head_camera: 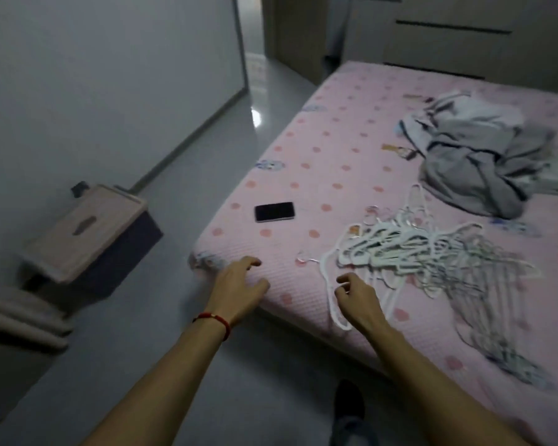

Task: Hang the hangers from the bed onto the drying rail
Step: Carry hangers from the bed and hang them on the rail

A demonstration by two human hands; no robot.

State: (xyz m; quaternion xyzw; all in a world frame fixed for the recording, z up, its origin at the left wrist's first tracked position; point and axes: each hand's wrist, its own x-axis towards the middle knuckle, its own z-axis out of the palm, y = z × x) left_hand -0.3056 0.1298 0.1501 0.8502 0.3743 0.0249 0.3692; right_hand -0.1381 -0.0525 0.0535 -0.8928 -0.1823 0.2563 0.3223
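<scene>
Bedroom in a home, bed (351,149) with pink dotted sheet, crumpled clothes (474,156) toward its far right edge, phone (274,211) near its near left corner, wardrobe drawers (448,37) behind, open doorway (255,37) to a glossy tiled floor (207,162)

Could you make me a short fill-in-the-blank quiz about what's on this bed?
1. The white hangers lie in a pile on the ____ bed.
2. The dark phone lies to the ____ of the hangers.
3. The red bracelet is on the ____ wrist.
4. The grey clothes lie ____ from the person than the hangers.

Missing words: pink; left; left; farther
</scene>
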